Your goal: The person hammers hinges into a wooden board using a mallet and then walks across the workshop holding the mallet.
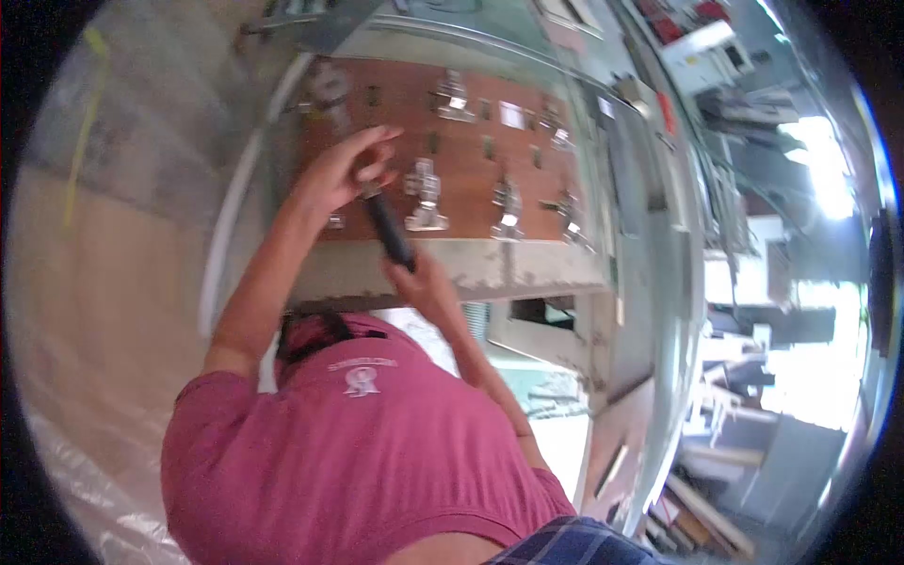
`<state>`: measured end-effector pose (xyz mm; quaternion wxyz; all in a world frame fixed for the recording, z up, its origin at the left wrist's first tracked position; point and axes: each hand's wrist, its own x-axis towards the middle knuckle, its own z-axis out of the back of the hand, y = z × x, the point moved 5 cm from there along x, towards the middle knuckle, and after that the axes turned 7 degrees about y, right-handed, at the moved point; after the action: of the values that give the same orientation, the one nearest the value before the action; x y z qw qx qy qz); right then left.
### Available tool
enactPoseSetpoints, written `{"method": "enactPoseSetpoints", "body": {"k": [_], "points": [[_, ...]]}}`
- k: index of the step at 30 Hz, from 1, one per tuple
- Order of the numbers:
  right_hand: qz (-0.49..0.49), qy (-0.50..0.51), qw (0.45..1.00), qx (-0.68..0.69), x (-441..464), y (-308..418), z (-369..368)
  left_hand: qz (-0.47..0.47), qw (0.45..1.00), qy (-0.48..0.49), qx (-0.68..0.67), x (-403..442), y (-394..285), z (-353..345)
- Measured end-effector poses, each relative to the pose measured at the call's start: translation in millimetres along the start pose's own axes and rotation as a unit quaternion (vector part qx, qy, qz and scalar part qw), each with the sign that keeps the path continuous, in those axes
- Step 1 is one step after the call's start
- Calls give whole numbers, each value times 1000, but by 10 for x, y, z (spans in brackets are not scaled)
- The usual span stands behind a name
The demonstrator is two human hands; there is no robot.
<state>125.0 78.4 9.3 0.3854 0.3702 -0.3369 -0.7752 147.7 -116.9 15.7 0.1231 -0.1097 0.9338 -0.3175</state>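
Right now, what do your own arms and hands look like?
Both arms are bare below the short sleeves of a dark pink shirt, which carries a white emblem with lettering. The left hand and right hand are ungloved; no watch or cable shows. Blur hides finer detail.

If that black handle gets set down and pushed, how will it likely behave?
The black handle is probably stiff, running straight between the left hand and right hand. Its rounded shape suggests it may roll.
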Motion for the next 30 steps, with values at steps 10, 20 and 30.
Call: {"method": "enactPoseSetpoints", "body": {"k": [10,20,30], "points": [[24,33,981,191,995,582,94,-89,985,45,-137,1014,-653,557],[-4,35,991,133,1336,310,-18,-40,975,27,-219,1098,-495,974],[-80,-124,974,171,860,352,524,33,994,33,-100,1688,-157,13]]}}
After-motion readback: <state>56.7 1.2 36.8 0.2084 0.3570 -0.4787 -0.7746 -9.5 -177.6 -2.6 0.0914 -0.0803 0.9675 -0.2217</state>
